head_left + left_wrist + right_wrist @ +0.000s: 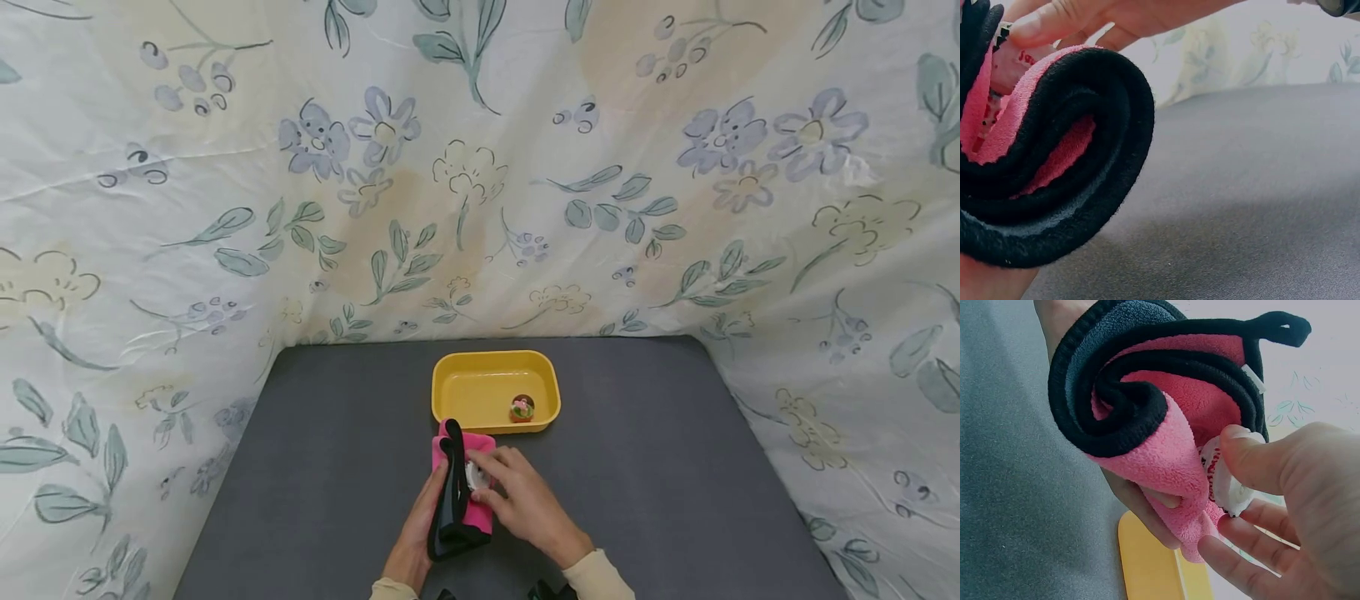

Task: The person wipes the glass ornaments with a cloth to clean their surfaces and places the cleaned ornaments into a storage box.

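A pink and grey towel [480,517] with black trim is rolled and folded over itself, near the front of the yellow tray. My left hand [422,521] grips it from the left and below; in the right wrist view those fingers show under the pink side. My right hand [536,504] pinches a small white rounded thing [1229,478] with red markings between thumb and fingers. This thing sits against the pink fold, partly hidden by the cloth. In the left wrist view the towel's rolled edge [1129,112] fills the left side, and red lettering shows on the white thing [1019,59].
The yellow tray [442,387] lies behind the towel on a dark grey surface [645,467]. Inside it, at the right, is a small round multicoloured ornament [522,407]. Floral fabric [480,275] stands around the back and sides. Dark objects [551,590] show at the bottom edge.
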Available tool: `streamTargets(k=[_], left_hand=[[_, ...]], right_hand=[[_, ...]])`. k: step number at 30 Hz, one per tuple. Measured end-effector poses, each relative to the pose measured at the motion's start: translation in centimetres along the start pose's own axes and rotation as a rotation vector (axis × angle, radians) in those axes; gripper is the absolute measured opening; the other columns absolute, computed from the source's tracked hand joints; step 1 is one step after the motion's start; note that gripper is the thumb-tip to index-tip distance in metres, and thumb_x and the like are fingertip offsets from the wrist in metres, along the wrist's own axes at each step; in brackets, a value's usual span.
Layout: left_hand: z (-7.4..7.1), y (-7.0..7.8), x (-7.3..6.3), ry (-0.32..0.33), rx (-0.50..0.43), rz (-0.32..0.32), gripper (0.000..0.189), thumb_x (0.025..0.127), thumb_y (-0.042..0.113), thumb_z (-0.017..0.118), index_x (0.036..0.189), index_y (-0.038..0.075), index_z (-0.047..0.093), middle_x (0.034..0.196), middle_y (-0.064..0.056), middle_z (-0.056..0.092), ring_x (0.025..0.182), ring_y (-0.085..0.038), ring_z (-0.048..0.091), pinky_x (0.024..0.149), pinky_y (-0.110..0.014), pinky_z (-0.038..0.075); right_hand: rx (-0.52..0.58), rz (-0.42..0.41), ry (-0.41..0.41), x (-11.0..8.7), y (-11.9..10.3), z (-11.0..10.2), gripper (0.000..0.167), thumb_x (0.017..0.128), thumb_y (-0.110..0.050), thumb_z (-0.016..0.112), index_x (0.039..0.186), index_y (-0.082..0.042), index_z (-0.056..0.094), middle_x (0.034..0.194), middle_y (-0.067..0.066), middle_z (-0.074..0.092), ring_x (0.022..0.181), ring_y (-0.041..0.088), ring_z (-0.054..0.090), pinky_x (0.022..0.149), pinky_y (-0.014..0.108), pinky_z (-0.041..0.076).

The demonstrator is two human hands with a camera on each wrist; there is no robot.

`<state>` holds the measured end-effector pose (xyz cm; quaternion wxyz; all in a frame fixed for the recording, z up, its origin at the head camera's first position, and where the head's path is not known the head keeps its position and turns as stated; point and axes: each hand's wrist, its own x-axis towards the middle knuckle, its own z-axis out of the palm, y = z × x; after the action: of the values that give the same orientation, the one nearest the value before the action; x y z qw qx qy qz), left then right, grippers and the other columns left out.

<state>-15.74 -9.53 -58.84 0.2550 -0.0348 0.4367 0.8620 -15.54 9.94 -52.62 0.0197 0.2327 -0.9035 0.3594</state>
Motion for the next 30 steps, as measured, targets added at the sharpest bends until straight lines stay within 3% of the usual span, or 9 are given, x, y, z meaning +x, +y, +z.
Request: streamTargets(k=[7,13,19,25,30], left_hand=[[0.1,0.5,-0.2,-0.036,-0.017,-0.020,0.035,0.108,0.052,0.034,0.109,0.034,0.064,0.090,0.016,0.067,0.079,0.003,0.063,0.073,-0.015,0.050],[0.6,1.3,-0.6,-0.085,-0.042,-0.037,0.038,0.108,0.052,0.032,0.110,0.033,0.065,0.092,0.016,0.068,0.080,0.003,0.064,0.072,-0.014,0.049],[0.9,1.7,-0.8,-0.064,-0.033,-0.058,0.037,0.107,0.054,0.034,0.110,0.034,0.065,0.092,0.017,0.067,0.079,0.003,0.063,0.071,-0.015,0.049],[0.9,1.7,-0.7,-0.098,-0.055,-0.037,0.039,0.109,0.051,0.033,0.104,0.034,0.068,0.085,0.017,0.068,0.075,0.004,0.062,0.068,-0.014,0.047],[0.9,1.6,-0.6,-0.106,-0.052,-0.029,0.039,0.109,0.051,0.033,0.103,0.032,0.065,0.086,0.015,0.067,0.075,0.002,0.063,0.071,-0.015,0.049]], right_hand=[[-0.062,-0.038,-0.035,0.1,-0.2,-0.2,0.058,0.092,-0.025,0.076,0.145,-0.033,0.054,0.124,-0.008,0.061,0.110,0.009,0.050,0.088,0.027,0.053],[-0.110,-0.118,-0.041,0.3,-0.2,-0.5,0.058,0.092,-0.011,0.075,0.141,-0.034,0.057,0.131,-0.009,0.059,0.119,0.010,0.051,0.097,0.034,0.054],[-0.091,-0.125,-0.051,0.3,-0.3,-0.6,0.060,0.090,-0.002,0.072,0.140,-0.033,0.058,0.133,-0.009,0.058,0.121,0.011,0.050,0.098,0.034,0.054],[-0.066,-0.072,-0.027,0.1,-0.4,-0.5,0.059,0.089,-0.010,0.077,0.141,-0.031,0.057,0.130,-0.008,0.059,0.118,0.010,0.052,0.095,0.034,0.055],[-0.035,-0.019,-0.011,0.1,-0.4,-0.5,0.057,0.089,-0.020,0.079,0.141,-0.030,0.058,0.122,-0.007,0.062,0.101,0.008,0.056,0.081,0.026,0.053]])
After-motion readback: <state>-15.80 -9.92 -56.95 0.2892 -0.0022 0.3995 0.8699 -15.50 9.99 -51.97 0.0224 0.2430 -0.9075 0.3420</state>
